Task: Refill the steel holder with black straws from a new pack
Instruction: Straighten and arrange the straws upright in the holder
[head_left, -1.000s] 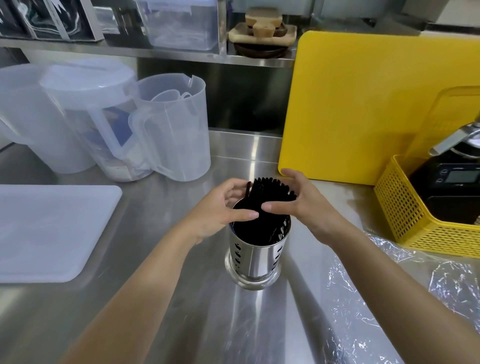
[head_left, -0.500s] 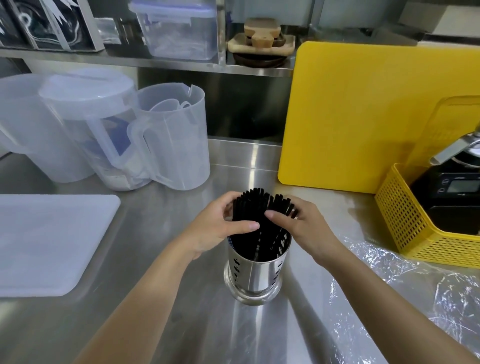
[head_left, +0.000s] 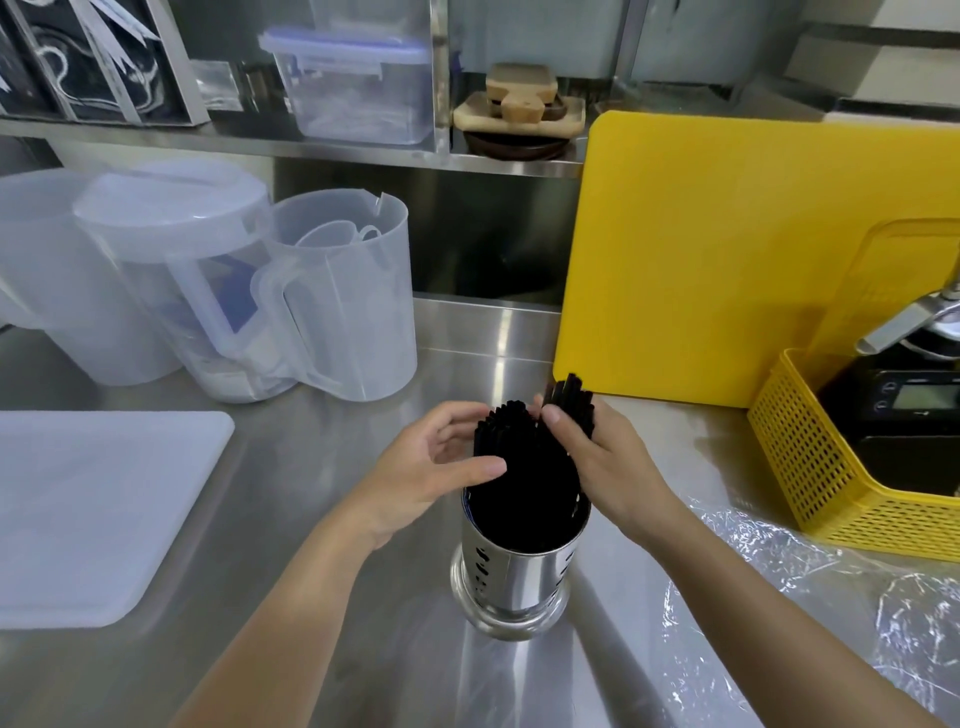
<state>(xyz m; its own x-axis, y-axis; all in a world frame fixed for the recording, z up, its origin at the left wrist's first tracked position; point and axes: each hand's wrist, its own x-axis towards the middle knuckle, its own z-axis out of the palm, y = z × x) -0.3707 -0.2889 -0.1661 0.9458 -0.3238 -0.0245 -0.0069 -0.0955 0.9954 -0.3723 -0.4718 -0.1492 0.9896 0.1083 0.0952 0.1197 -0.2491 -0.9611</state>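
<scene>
A perforated steel holder (head_left: 511, 577) stands upright on the steel counter, packed with black straws (head_left: 524, 467) that stick up out of its top. My left hand (head_left: 426, 467) cups the left side of the bundle, thumb lying across the front of the straws. My right hand (head_left: 597, 457) grips a smaller clump of straws on the right, which stands a little higher than the others. Crumpled clear plastic wrap (head_left: 769, 587) from the pack lies on the counter to the right, under my right forearm.
Translucent plastic jugs (head_left: 332, 291) stand at the back left, with a white cutting board (head_left: 88, 509) flat in front of them. A yellow cutting board (head_left: 727, 249) leans at the back right, beside a yellow basket (head_left: 810, 467) holding a black scale. A shelf runs above.
My right hand has pulled a clump of straws up and to the right, apart from the main bundle. My left hand still steadies the rest.
</scene>
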